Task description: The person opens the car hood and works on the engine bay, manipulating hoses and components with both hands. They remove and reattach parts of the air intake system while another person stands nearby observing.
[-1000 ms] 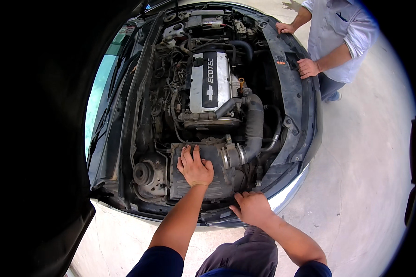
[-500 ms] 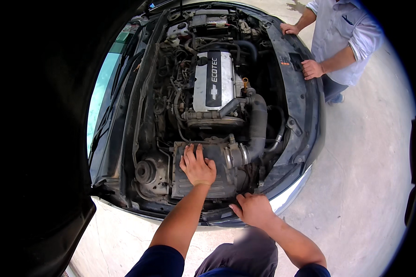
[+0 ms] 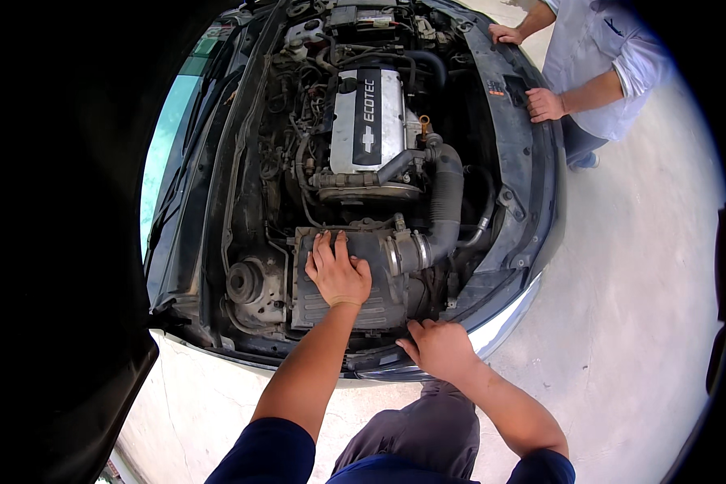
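While our left hand lies flat, fingers spread, on the air box, we should probably keep our loosely curled, empty right hand braced on the car's edge.

silver engine cover, black intake hose, windscreen, bystander in white shirt, pale concrete floor

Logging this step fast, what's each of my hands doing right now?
Left hand: open, flat on the air filter box, holding nothing.
Right hand: open, resting on the car's front edge, holding nothing.
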A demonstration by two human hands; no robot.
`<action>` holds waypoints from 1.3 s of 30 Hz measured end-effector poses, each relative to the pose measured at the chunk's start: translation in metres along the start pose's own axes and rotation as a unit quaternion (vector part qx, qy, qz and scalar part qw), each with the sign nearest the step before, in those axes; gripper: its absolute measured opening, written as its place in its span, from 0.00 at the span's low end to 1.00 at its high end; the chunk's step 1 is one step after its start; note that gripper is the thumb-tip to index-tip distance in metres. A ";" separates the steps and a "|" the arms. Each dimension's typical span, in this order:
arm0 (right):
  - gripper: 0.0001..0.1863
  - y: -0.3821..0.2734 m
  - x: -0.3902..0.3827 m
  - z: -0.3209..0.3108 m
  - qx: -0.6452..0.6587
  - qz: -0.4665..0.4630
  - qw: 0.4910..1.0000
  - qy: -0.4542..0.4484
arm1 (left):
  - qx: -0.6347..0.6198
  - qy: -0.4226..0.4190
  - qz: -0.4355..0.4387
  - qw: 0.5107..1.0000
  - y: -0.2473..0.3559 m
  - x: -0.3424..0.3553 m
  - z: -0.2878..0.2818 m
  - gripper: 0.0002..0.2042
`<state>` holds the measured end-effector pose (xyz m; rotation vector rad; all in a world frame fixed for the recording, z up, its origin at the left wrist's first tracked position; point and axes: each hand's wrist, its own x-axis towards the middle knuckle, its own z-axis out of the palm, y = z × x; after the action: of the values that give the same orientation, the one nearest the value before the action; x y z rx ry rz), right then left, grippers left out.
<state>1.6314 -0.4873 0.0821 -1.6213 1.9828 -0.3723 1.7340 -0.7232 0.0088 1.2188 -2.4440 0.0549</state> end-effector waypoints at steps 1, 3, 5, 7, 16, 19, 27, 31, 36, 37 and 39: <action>0.26 0.002 0.000 0.001 -0.012 -0.043 0.997 0.063 | 0.008 0.002 0.001 1.000 -0.002 0.000 0.001 0.29; 0.24 0.002 0.001 -0.006 -0.019 -0.097 0.983 0.153 | 0.006 -0.001 0.001 1.000 -0.004 -0.005 0.001 0.29; 0.26 0.002 0.006 -0.007 -0.008 0.001 1.000 -0.016 | 0.004 0.004 0.001 1.000 0.000 -0.003 -0.001 0.29; 0.24 0.002 0.006 -0.009 -0.004 0.017 1.000 -0.024 | 0.006 0.011 0.008 1.000 -0.002 -0.002 0.001 0.28; 0.20 0.007 0.001 0.007 -0.020 -0.049 0.990 0.128 | 0.002 0.017 0.005 1.000 -0.005 -0.003 0.004 0.28; 0.23 0.001 0.005 -0.009 -0.009 0.003 0.999 0.035 | 0.003 0.020 0.010 1.000 -0.006 -0.004 0.004 0.28; 0.17 0.011 0.008 -0.001 0.026 -0.002 1.000 0.016 | 0.004 0.021 0.008 1.000 -0.008 -0.003 0.010 0.28; 0.20 0.015 0.019 -0.008 0.020 -0.049 0.998 0.043 | 0.016 0.027 0.018 0.999 -0.007 -0.001 0.010 0.28; 0.17 0.030 0.019 -0.005 0.036 -0.012 0.999 -0.036 | 0.016 0.005 0.002 1.000 -0.011 0.001 0.010 0.29; 0.14 0.034 0.022 -0.004 0.058 -0.041 0.997 0.006 | 0.014 0.003 0.000 1.000 -0.011 0.001 0.010 0.29; 0.13 0.043 0.027 -0.013 0.073 -0.101 0.992 0.028 | 0.009 -0.003 -0.009 1.000 -0.010 0.001 0.010 0.30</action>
<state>1.5850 -0.5051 0.0635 -1.7378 1.7895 -0.6317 1.7380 -0.7326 -0.0010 1.2486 -2.4418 0.0683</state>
